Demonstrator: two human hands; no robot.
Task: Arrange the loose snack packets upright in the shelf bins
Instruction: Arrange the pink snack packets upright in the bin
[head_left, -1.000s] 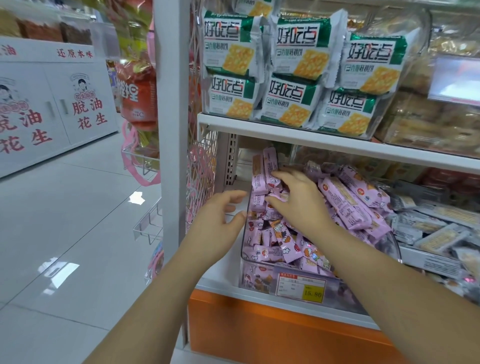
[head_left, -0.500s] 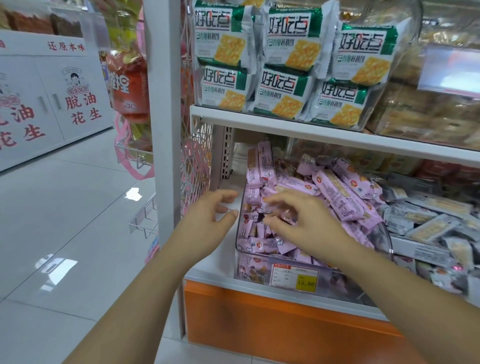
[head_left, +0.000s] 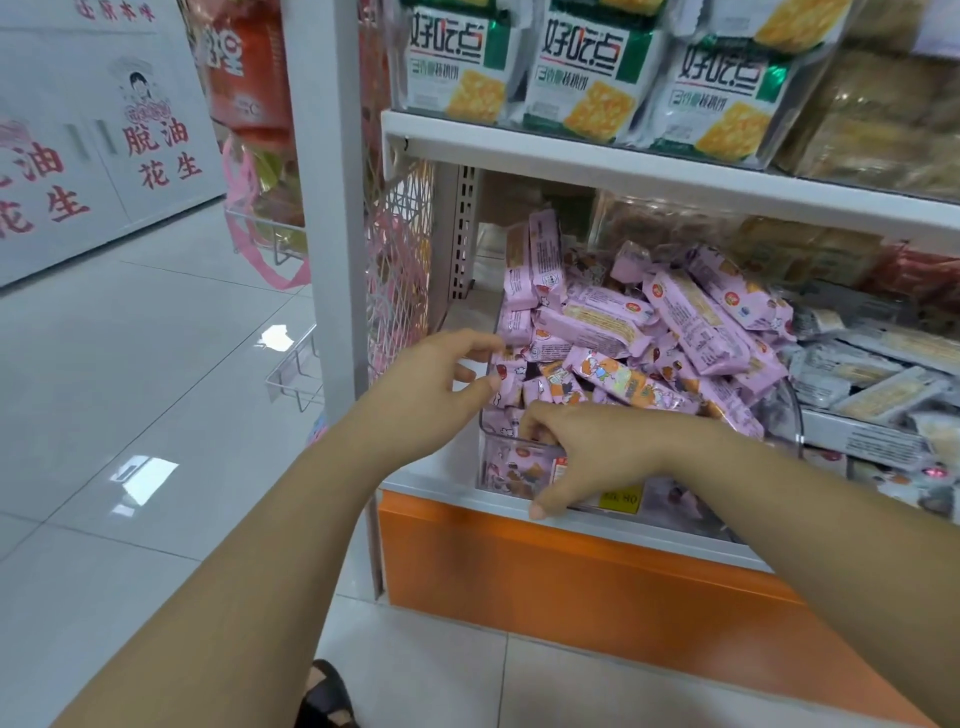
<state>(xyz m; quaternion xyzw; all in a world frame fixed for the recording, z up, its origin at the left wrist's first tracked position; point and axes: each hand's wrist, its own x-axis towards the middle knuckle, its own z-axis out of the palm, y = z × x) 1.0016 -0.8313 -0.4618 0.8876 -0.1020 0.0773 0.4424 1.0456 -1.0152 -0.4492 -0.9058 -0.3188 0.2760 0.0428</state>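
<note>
A clear plastic bin (head_left: 790, 415) on the lower shelf holds a loose heap of pink snack packets (head_left: 597, 327). Most lie flat or slanted. Two packets (head_left: 540, 260) stand upright at the bin's back left corner. My right hand (head_left: 587, 449) grips the bin's front rim, fingers curled over the edge and thumb pressed on the front wall beside the yellow price tag (head_left: 618, 500). My left hand (head_left: 441, 371) hovers at the bin's left wall with fingers spread, its fingertips touching the wall and holding nothing.
A neighbouring bin of grey-white packets (head_left: 857, 374) sits to the right. Green cracker packs (head_left: 576, 78) fill the shelf above. A white shelf post (head_left: 332, 208) and a wire basket (head_left: 291, 374) stand left of my arms. The orange shelf base (head_left: 571, 582) lies below.
My right hand came off the top of the pink heap and dropped to the bin's front rim. My left hand stayed by the left wall. The view moved closer.
</note>
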